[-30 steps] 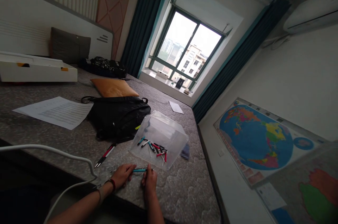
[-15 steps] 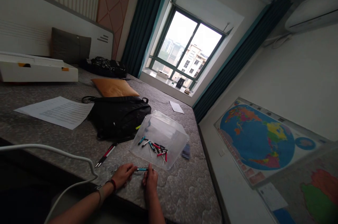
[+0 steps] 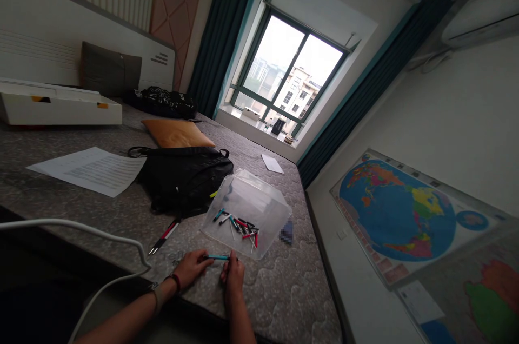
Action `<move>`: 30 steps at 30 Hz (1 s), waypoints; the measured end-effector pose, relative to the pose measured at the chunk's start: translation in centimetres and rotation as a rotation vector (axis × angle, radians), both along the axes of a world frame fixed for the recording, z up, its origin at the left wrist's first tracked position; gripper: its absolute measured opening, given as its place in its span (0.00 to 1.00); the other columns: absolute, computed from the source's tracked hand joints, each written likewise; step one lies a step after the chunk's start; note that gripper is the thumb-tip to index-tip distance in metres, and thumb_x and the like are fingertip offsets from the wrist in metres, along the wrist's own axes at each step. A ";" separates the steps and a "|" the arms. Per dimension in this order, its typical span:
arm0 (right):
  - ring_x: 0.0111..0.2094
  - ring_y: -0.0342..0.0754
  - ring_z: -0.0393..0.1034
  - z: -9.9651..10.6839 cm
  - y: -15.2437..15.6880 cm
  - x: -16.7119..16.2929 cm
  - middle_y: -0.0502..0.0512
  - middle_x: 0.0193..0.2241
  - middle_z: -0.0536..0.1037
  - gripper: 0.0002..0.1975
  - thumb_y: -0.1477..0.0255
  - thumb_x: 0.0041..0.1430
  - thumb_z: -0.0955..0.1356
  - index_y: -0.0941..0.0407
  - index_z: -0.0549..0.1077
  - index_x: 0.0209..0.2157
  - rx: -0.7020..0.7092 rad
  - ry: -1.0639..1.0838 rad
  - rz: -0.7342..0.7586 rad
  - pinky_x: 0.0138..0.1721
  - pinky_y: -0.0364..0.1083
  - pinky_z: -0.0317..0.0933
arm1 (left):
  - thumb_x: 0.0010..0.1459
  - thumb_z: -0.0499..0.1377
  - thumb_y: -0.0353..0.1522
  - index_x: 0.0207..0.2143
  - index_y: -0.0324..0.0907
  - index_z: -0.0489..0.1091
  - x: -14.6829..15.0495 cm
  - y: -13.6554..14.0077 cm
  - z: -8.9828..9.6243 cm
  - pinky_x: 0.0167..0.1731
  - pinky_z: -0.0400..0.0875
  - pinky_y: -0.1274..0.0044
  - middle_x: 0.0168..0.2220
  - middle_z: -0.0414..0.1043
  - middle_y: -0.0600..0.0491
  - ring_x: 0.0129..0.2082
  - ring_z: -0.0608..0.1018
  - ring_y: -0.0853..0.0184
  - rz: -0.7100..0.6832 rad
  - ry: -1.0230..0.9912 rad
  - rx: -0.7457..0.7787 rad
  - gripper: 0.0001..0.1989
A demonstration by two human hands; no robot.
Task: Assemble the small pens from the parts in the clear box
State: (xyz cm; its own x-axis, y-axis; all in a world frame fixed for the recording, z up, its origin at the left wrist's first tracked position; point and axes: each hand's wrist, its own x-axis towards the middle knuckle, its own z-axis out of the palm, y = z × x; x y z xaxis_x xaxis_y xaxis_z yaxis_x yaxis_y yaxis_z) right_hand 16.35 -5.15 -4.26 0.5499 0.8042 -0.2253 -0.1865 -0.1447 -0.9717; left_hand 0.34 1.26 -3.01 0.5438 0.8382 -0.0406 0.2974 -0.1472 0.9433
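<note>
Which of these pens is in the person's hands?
The blue pen between the left hand and the right hand; other pens lie in the clear container or on the mattress.

Teal pen, bottom centre of frame: more of the barrel exposed than half a second ago; dark end now visible above the left fingers. Left hand: fingertips slightly lower against the pen than one second ago. Right hand: placed slightly further right in frame. Entire view: contents shifted slightly rightward, printed sheet at left included.
</note>
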 end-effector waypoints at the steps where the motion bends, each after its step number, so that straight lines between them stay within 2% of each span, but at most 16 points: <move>1: 0.09 0.39 0.54 0.0 0.0 0.0 0.47 0.07 0.62 0.33 0.39 0.51 0.63 0.55 0.64 0.15 0.000 0.002 0.001 0.11 0.38 0.44 | 0.54 0.54 0.53 0.26 0.43 0.65 0.0 -0.1 0.2 0.25 0.62 0.77 0.22 0.70 0.56 0.24 0.72 0.66 -0.007 0.006 -0.014 0.22; 7: 0.09 0.39 0.54 0.3 -0.2 -0.1 0.47 0.07 0.62 0.33 0.38 0.50 0.63 0.55 0.63 0.15 -0.004 0.019 -0.003 0.11 0.39 0.43 | 0.57 0.50 0.55 0.30 0.43 0.66 -0.1 -0.4 0.8 0.18 0.60 0.78 0.24 0.72 0.55 0.17 0.69 0.68 -0.022 -0.038 -0.085 0.24; 11: 0.09 0.39 0.55 0.5 -0.2 -0.2 0.46 0.08 0.61 0.32 0.40 0.50 0.65 0.55 0.63 0.16 0.014 0.030 -0.004 0.11 0.39 0.44 | 0.58 0.47 0.55 0.27 0.44 0.64 0.0 -0.4 0.4 0.16 0.58 0.78 0.22 0.70 0.55 0.15 0.67 0.69 -0.010 -0.032 -0.094 0.25; 16: 0.10 0.39 0.56 0.2 -0.4 -0.1 0.45 0.10 0.64 0.26 0.46 0.51 0.67 0.55 0.64 0.19 0.087 0.057 0.013 0.12 0.38 0.47 | 0.58 0.46 0.53 0.23 0.44 0.63 0.3 -0.3 0.3 0.18 0.60 0.78 0.18 0.66 0.56 0.16 0.69 0.68 0.050 0.006 -0.058 0.25; 20: 0.14 0.40 0.62 0.3 -0.5 0.2 0.45 0.16 0.69 0.21 0.52 0.47 0.72 0.55 0.66 0.26 0.157 0.124 0.009 0.13 0.38 0.51 | 0.57 0.46 0.54 0.22 0.44 0.63 0.4 -0.3 0.6 0.18 0.60 0.78 0.18 0.66 0.56 0.16 0.69 0.68 0.076 0.014 -0.075 0.25; 22: 0.14 0.40 0.62 0.6 -0.4 0.2 0.44 0.16 0.69 0.23 0.51 0.44 0.73 0.55 0.66 0.28 0.153 0.137 -0.005 0.13 0.38 0.51 | 0.56 0.46 0.55 0.23 0.44 0.62 0.3 -0.3 0.9 0.17 0.60 0.78 0.18 0.65 0.57 0.15 0.68 0.69 0.079 0.004 -0.107 0.25; 26: 0.13 0.38 0.59 0.8 -0.4 0.2 0.42 0.14 0.65 0.26 0.47 0.45 0.72 0.56 0.66 0.26 0.135 0.097 -0.036 0.13 0.37 0.49 | 0.53 0.46 0.59 0.25 0.45 0.61 0.3 -0.5 1.3 0.14 0.59 0.78 0.17 0.63 0.59 0.14 0.67 0.69 0.093 -0.016 -0.160 0.27; 30: 0.13 0.38 0.58 0.7 -0.5 0.2 0.42 0.14 0.67 0.25 0.51 0.43 0.75 0.57 0.67 0.30 0.154 0.127 -0.061 0.15 0.37 0.49 | 0.51 0.47 0.61 0.25 0.45 0.60 0.3 -0.6 1.3 0.14 0.60 0.79 0.17 0.63 0.60 0.14 0.67 0.70 0.105 -0.024 -0.173 0.29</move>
